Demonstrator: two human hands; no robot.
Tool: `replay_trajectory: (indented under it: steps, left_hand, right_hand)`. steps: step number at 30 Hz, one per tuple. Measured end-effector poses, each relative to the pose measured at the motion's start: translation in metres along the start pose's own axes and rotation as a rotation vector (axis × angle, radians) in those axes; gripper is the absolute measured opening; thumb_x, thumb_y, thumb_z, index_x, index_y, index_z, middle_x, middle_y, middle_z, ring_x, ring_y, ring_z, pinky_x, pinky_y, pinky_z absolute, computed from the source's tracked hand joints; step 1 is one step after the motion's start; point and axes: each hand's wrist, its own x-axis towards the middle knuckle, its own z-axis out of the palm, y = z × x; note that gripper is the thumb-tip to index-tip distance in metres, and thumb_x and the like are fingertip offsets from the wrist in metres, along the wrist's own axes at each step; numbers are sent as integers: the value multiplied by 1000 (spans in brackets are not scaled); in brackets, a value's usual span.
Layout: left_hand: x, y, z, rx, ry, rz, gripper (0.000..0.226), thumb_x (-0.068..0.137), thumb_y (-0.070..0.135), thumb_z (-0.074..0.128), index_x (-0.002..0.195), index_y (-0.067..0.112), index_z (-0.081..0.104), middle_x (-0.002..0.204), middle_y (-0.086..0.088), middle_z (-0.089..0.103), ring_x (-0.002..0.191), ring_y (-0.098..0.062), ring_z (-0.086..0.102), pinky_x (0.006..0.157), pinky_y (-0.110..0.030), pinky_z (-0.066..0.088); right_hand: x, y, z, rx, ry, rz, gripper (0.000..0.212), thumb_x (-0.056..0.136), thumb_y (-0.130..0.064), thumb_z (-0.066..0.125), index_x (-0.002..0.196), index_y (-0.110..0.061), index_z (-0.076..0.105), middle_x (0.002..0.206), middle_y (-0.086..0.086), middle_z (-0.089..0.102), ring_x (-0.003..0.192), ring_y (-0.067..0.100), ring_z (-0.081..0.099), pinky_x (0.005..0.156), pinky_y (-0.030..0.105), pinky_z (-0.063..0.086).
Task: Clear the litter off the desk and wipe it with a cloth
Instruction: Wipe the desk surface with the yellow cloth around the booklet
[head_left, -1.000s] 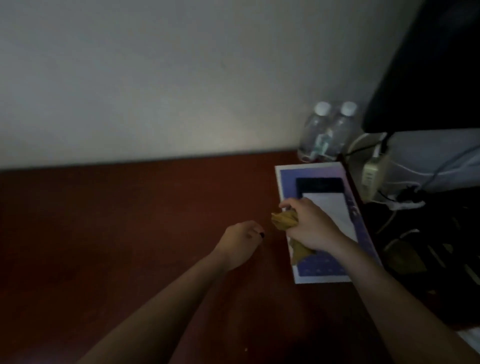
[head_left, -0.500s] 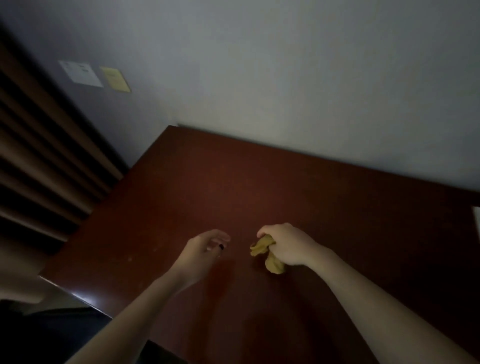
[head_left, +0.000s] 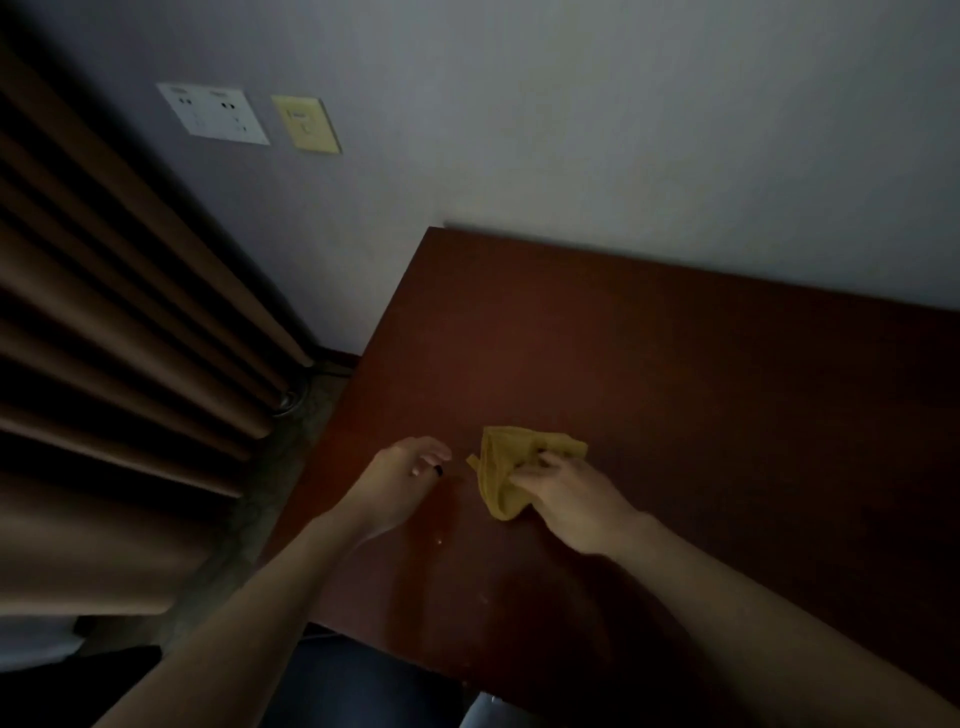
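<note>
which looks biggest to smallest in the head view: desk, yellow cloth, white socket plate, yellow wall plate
1. desk
2. yellow cloth and white socket plate: they look about alike. The cloth is nearer the camera and partly under the right hand, so these two stay unranked.
3. yellow wall plate

desk (head_left: 675, 364) cropped right, cloth (head_left: 506, 457) partly covered

Dim room; pale grey wall (head_left: 571, 104) behind; white double socket plate (head_left: 213, 113) with yellowish plate (head_left: 306, 123) just beside it, upper left; brown pleated curtain (head_left: 104, 338) at left; dark reddish-brown desk (head_left: 675, 374) against wall; speckled floor (head_left: 291, 457) between curtain and desk
</note>
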Motion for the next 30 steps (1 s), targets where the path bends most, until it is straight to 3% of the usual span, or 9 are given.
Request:
replay_trajectory:
  steps: [2, 3, 6, 8, 11, 15, 20, 25, 30]
  left_hand:
    - [8, 1, 4, 20, 3, 23, 31, 89, 7, 46, 114, 19, 61, 112, 1, 59, 94, -10, 54, 72, -14, 38]
    - [13, 4, 7, 35, 3, 42, 32, 89, 6, 47, 114, 18, 62, 112, 0, 59, 95, -10, 53, 74, -15, 38]
    - [27, 17, 18, 71, -13, 126, 33, 87, 5, 48, 114, 16, 63, 114, -4, 56, 105, -17, 54, 89, -25, 43]
    - [35, 22, 25, 103, -27, 166, 32, 88, 8, 48, 116, 16, 62, 116, -4, 54, 110, -21, 51, 95, -34, 43]
    - [49, 17, 32, 174, -27, 215, 27, 92, 17, 48, 116, 20, 60, 121, -2, 53, 116, -23, 45, 101, -43, 38]
    - [71, -10, 28, 245, 36, 283, 29, 95, 24, 47, 122, 25, 55, 127, 1, 47, 120, -21, 38, 105, -45, 32]
    - [106, -60, 0, 384, 113, 442, 41, 95, 32, 48, 135, 26, 43, 135, 0, 41, 125, -23, 35, 107, -44, 30]
    - [116, -106, -35, 393, 182, 522, 49, 96, 35, 46, 142, 23, 35, 143, -6, 37, 131, -27, 32, 108, -39, 28]
    - [118, -147, -48, 395, 176, 514, 54, 99, 41, 34, 148, 22, 22, 151, -5, 26, 139, -25, 22, 114, -45, 19]
  right_hand:
    - [-7, -5, 18, 11, -56, 30, 43, 100, -21, 36, 142, -22, 37, 151, -2, 33, 142, 27, 18, 113, 41, 24]
    - [-9, -6, 24, 27, -32, 49, 44, 100, -23, 36, 144, -24, 35, 153, -5, 30, 143, 25, 15, 115, 39, 20]
    - [-13, -12, 33, 33, 86, 49, 41, 99, -28, 38, 140, -26, 42, 147, -7, 41, 139, 20, 27, 113, 30, 17]
    - [-15, -15, 40, -13, 130, 32, 41, 98, -31, 37, 139, -28, 42, 145, -7, 43, 138, 21, 27, 113, 32, 15]
    - [-17, -16, 54, -107, 145, 42, 47, 99, -33, 32, 146, -29, 26, 150, -6, 36, 143, 25, 17, 116, 39, 8]
    - [2, -12, 66, -225, 195, 67, 53, 99, -42, 29, 149, -35, 11, 156, -12, 19, 145, 26, 8, 115, 47, 3]
    - [73, -21, 65, -280, 325, 223, 53, 98, -47, 26, 148, -35, 12, 157, -13, 11, 144, 32, 8, 115, 48, 9]
    - [105, -55, 66, -187, 381, 403, 49, 101, -40, 24, 149, -29, 18, 157, -7, 13, 144, 34, 5, 118, 41, 4]
    - [86, -93, 79, -183, 326, 211, 46, 101, -36, 30, 147, -35, 24, 155, -13, 16, 145, 24, 3, 114, 26, -3]
